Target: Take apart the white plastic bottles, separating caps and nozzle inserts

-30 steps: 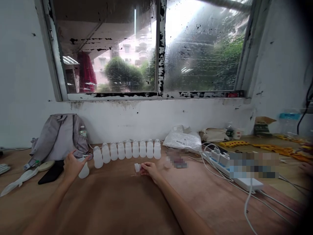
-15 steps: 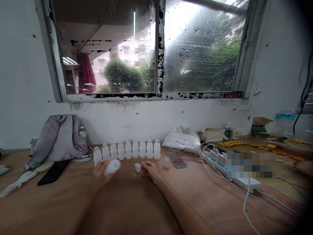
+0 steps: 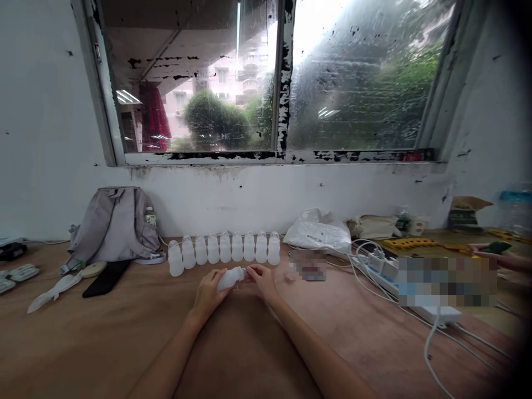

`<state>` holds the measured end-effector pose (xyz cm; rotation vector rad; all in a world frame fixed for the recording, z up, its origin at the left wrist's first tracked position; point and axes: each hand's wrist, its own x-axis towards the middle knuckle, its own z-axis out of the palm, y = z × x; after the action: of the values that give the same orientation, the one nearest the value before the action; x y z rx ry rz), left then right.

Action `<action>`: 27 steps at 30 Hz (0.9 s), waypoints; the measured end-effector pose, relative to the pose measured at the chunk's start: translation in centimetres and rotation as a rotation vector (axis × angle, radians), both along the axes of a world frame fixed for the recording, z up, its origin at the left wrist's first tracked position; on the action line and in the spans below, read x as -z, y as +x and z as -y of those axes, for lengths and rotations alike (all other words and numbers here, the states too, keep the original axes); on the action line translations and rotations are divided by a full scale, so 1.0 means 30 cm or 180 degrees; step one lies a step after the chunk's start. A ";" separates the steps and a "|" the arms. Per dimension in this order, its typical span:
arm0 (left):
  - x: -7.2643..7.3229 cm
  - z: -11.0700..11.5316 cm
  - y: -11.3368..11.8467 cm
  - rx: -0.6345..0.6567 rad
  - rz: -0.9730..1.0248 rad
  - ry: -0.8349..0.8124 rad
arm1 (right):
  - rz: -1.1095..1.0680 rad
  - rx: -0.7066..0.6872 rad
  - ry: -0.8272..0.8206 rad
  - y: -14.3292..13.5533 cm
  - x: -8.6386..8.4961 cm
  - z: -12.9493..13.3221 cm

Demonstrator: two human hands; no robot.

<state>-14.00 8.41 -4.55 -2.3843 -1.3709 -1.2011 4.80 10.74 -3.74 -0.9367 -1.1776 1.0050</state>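
In the head view my left hand (image 3: 208, 292) is wrapped round a small frosted white plastic bottle (image 3: 227, 280), held tilted with its neck toward the right. My right hand (image 3: 262, 281) pinches a clear cap (image 3: 243, 272) at the neck of that bottle. How far the cap sits on the neck is hard to make out. Just behind my hands a row of several like bottles (image 3: 225, 248) stands upright, each with a clear top.
To the left lie a grey backpack (image 3: 120, 224), a black phone-like slab (image 3: 106, 279) and a tape-like roll (image 3: 93, 270). A plastic bag (image 3: 318, 233) lies behind on the right, near a white power strip (image 3: 440, 314) with cables. Another person's hand (image 3: 492, 256) is at far right.
My left hand has brought the bottle to the right, up to the cap in my right hand. The bottle now meets the cap. The whole view has shifted slightly.
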 end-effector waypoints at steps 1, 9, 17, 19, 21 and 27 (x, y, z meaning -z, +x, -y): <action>-0.004 0.003 0.000 -0.0015 -0.0017 -0.0029 | 0.0012 -0.0024 0.0012 -0.005 -0.002 0.004; -0.015 0.007 -0.001 0.0230 -0.0087 -0.0080 | 0.0175 -0.0082 0.0018 0.003 -0.009 0.007; -0.032 0.033 -0.002 0.0368 -0.0078 -0.0196 | 0.0766 0.0099 0.0151 0.009 -0.001 0.007; -0.036 0.038 -0.002 0.0458 -0.0094 -0.0189 | 0.1166 0.0250 0.0296 0.015 0.001 0.003; -0.037 0.040 -0.002 0.0532 -0.0105 -0.0185 | 0.1390 0.0300 0.0333 0.022 0.001 0.000; -0.035 0.034 -0.001 0.0504 -0.0052 -0.0263 | 0.1260 0.0043 0.0188 0.022 -0.007 0.012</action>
<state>-14.03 7.38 -3.50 -2.5967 -1.2714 -1.1804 5.47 10.39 -3.54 -1.1271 -1.5178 0.7884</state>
